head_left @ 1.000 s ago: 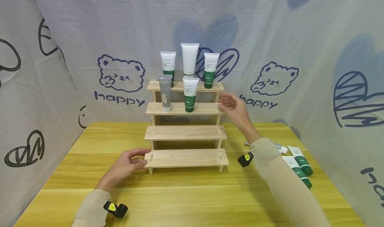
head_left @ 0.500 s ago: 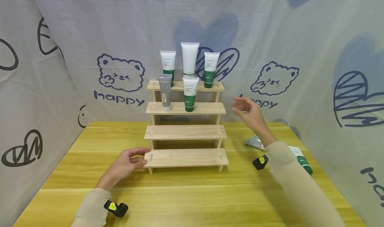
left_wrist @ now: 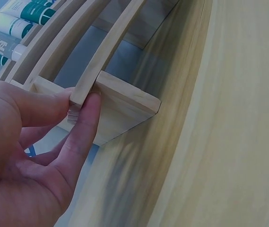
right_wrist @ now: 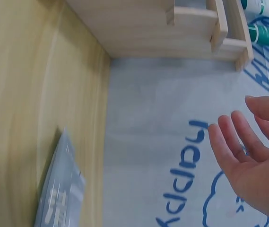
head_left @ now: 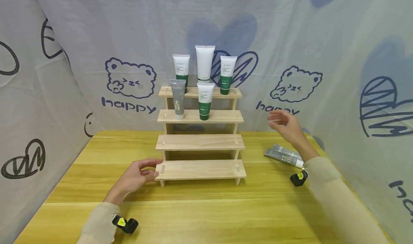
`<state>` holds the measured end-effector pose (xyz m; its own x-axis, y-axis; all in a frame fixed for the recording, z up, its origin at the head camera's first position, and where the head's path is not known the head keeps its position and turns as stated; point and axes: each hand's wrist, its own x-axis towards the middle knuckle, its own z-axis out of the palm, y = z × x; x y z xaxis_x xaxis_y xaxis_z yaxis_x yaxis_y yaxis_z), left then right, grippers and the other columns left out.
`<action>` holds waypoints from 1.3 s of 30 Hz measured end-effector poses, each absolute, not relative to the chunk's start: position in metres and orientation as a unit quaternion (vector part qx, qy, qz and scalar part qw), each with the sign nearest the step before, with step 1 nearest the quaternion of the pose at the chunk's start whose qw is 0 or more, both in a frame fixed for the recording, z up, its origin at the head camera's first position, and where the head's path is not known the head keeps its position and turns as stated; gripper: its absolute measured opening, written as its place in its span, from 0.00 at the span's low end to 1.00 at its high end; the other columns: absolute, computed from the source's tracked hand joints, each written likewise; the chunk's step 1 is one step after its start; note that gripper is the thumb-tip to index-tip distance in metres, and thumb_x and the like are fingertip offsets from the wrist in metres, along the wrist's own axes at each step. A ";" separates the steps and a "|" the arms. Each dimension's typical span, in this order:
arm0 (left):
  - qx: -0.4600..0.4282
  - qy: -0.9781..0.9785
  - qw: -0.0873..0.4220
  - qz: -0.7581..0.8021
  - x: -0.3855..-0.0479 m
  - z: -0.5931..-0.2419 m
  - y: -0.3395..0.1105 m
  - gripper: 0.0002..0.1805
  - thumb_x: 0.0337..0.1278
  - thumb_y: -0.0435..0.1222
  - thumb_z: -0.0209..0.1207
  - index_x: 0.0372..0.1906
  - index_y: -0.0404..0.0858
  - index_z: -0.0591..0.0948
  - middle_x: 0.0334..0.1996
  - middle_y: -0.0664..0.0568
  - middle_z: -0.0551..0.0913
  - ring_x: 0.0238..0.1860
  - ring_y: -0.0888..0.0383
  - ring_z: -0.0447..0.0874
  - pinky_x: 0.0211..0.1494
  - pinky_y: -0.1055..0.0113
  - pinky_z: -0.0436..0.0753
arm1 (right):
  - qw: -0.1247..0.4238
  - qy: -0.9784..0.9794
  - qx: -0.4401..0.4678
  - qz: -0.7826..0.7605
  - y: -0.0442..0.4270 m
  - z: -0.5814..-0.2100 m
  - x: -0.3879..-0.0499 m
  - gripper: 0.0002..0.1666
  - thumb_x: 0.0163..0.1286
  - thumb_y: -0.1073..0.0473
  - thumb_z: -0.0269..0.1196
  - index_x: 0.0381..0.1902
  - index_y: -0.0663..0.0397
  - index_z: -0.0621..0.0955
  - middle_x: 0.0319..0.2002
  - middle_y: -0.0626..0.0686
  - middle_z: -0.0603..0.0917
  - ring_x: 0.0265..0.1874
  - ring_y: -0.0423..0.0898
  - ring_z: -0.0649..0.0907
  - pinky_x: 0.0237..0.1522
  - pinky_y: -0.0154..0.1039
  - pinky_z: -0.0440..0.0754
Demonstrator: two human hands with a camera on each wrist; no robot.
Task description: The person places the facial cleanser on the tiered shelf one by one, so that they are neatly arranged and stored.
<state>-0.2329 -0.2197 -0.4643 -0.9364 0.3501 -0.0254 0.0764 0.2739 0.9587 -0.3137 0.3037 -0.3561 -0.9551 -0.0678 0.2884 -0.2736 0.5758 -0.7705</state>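
Rack (head_left: 200,142) of pale wood, four stepped tiers, upright on the yellow wood-grain table (head_left: 206,215). Left hand (head_left: 134,178) at the left end of its lowest board; the left wrist view shows thumb and a finger on opposite sides of the board end, pinching it. Right hand (head_left: 288,126) raised to the right of the rack, well apart from it; fingers loosely bent, thumb parted from them, nothing held.

Top tier bears three tubes: a white-and-green tube (head_left: 181,65) at left, a taller white tube (head_left: 204,63) mid-board, its foot hidden, and a second white-and-green tube (head_left: 228,73) at right. Second tier: a grey tube (head_left: 178,99) to the left, a third white-and-green tube (head_left: 205,100) near the middle. Those whose feet show stand cap down.

On the table, below the right hand in the head view: two grey tubes (head_left: 282,157), lying flat and close together, cap ends toward the right sleeve (head_left: 329,186). Backdrop: pale cloth (head_left: 206,7) printed with hearts, bear faces and "happy".
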 end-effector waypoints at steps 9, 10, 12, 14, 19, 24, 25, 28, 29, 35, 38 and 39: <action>0.131 0.794 0.113 0.583 -0.232 -0.465 -0.220 0.28 0.71 0.29 0.60 0.73 0.31 0.71 0.74 0.30 0.67 0.58 0.47 0.85 0.53 0.66 0.90 | 0.094 -0.903 0.090 0.410 0.330 -0.359 -0.306 0.27 0.76 0.61 0.63 0.69 0.62 0.74 0.61 0.69 0.82 0.52 0.53 0.85 0.43 0.19 0.80; 0.131 0.794 0.114 0.583 -0.232 -0.465 -0.219 0.28 0.71 0.29 0.60 0.73 0.31 0.71 0.74 0.30 0.67 0.59 0.47 0.85 0.53 0.66 0.90 | 0.092 -0.905 0.088 0.407 0.332 -0.360 -0.305 0.27 0.76 0.62 0.63 0.69 0.63 0.74 0.61 0.69 0.82 0.52 0.54 0.85 0.43 0.19 0.80; 0.131 0.793 0.114 0.584 -0.232 -0.465 -0.219 0.28 0.71 0.29 0.60 0.73 0.30 0.71 0.74 0.30 0.67 0.60 0.46 0.84 0.54 0.66 0.90 | 0.086 -0.909 0.082 0.399 0.338 -0.363 -0.304 0.26 0.76 0.61 0.62 0.68 0.63 0.74 0.61 0.69 0.82 0.51 0.52 0.85 0.43 0.19 0.81; 0.130 0.793 0.115 0.584 -0.232 -0.465 -0.219 0.28 0.71 0.29 0.59 0.73 0.30 0.71 0.74 0.30 0.67 0.60 0.46 0.84 0.54 0.66 0.90 | 0.074 -0.913 0.075 0.394 0.344 -0.366 -0.303 0.25 0.77 0.61 0.62 0.68 0.63 0.74 0.61 0.69 0.82 0.52 0.54 0.85 0.43 0.20 0.81; 0.127 0.793 0.116 0.584 -0.231 -0.463 -0.218 0.28 0.71 0.29 0.59 0.73 0.31 0.71 0.75 0.31 0.66 0.60 0.46 0.84 0.54 0.66 0.90 | 0.039 -0.927 0.057 0.368 0.358 -0.373 -0.300 0.24 0.78 0.59 0.61 0.66 0.63 0.75 0.61 0.69 0.82 0.56 0.62 0.83 0.47 0.27 0.84; 0.124 0.793 0.118 0.585 -0.231 -0.463 -0.218 0.28 0.71 0.29 0.60 0.73 0.31 0.71 0.75 0.31 0.66 0.61 0.46 0.84 0.55 0.66 0.89 | 0.009 -0.935 0.055 0.350 0.372 -0.381 -0.300 0.22 0.77 0.58 0.62 0.63 0.65 0.78 0.59 0.70 0.83 0.54 0.60 0.85 0.50 0.36 0.88; 0.124 0.793 0.118 0.585 -0.230 -0.464 -0.218 0.28 0.71 0.29 0.60 0.73 0.31 0.71 0.75 0.31 0.66 0.61 0.46 0.84 0.55 0.66 0.89 | 0.005 -0.938 0.053 0.344 0.374 -0.383 -0.300 0.22 0.77 0.58 0.63 0.62 0.65 0.78 0.58 0.69 0.83 0.53 0.60 0.85 0.50 0.38 0.89; 0.122 0.793 0.118 0.586 -0.230 -0.464 -0.218 0.28 0.71 0.29 0.60 0.73 0.32 0.71 0.75 0.32 0.66 0.61 0.45 0.84 0.55 0.66 0.89 | -0.001 -0.942 0.056 0.332 0.379 -0.389 -0.301 0.21 0.75 0.59 0.65 0.60 0.67 0.80 0.56 0.70 0.84 0.50 0.59 0.86 0.49 0.44 0.91; 0.122 0.793 0.117 0.585 -0.230 -0.464 -0.218 0.28 0.71 0.29 0.60 0.73 0.32 0.71 0.75 0.31 0.67 0.61 0.45 0.84 0.55 0.66 0.89 | -0.003 -0.943 0.056 0.328 0.381 -0.392 -0.301 0.21 0.74 0.59 0.65 0.59 0.67 0.80 0.55 0.70 0.85 0.49 0.58 0.87 0.48 0.44 0.91; 0.123 0.796 0.115 0.581 -0.230 -0.464 -0.218 0.28 0.71 0.29 0.60 0.73 0.32 0.71 0.73 0.31 0.68 0.59 0.47 0.85 0.54 0.67 0.89 | -0.009 -0.954 0.086 0.288 0.389 -0.407 -0.306 0.17 0.71 0.63 0.67 0.52 0.70 0.83 0.46 0.67 0.88 0.43 0.55 0.88 0.37 0.35 0.87; 0.120 0.800 0.115 0.577 -0.230 -0.464 -0.219 0.28 0.71 0.29 0.60 0.73 0.33 0.71 0.72 0.32 0.69 0.58 0.50 0.86 0.54 0.68 0.89 | -0.006 -0.961 0.093 0.262 0.393 -0.415 -0.308 0.16 0.70 0.63 0.68 0.51 0.70 0.84 0.44 0.65 0.89 0.44 0.56 0.87 0.39 0.35 0.83; 0.118 0.800 0.115 0.576 -0.230 -0.463 -0.219 0.28 0.71 0.29 0.60 0.73 0.33 0.72 0.72 0.32 0.69 0.57 0.51 0.86 0.54 0.68 0.89 | -0.004 -0.962 0.096 0.254 0.393 -0.417 -0.309 0.16 0.70 0.63 0.68 0.50 0.70 0.85 0.43 0.65 0.89 0.44 0.56 0.87 0.40 0.35 0.82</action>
